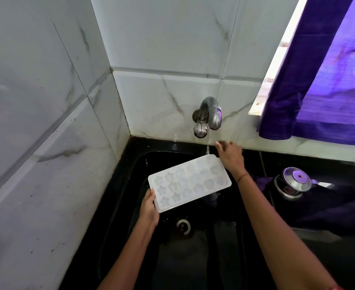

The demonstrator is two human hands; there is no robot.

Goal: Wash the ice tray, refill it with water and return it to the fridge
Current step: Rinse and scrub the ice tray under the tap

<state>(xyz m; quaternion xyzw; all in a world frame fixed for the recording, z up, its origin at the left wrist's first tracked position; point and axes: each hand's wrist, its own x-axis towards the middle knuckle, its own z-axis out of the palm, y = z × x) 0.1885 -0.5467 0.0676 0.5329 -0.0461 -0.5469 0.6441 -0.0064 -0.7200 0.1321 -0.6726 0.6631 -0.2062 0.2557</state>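
A white plastic ice tray [190, 182] with star- and shell-shaped cups is held tilted over the black sink [224, 237]. My left hand [149, 208] grips its near left corner. My right hand [231, 156] hovers just past the tray's far right corner, fingers spread, under the metal tap [211, 114] on the tiled wall. A thin stream of water falls from the spout beside my right fingers onto the tray's far end.
The sink drain [182, 226] lies below the tray. A steel pressure cooker [293, 184] stands on the black counter to the right. A purple curtain [322, 80] hangs over the window at upper right. Marble-look tiles close off the left and back.
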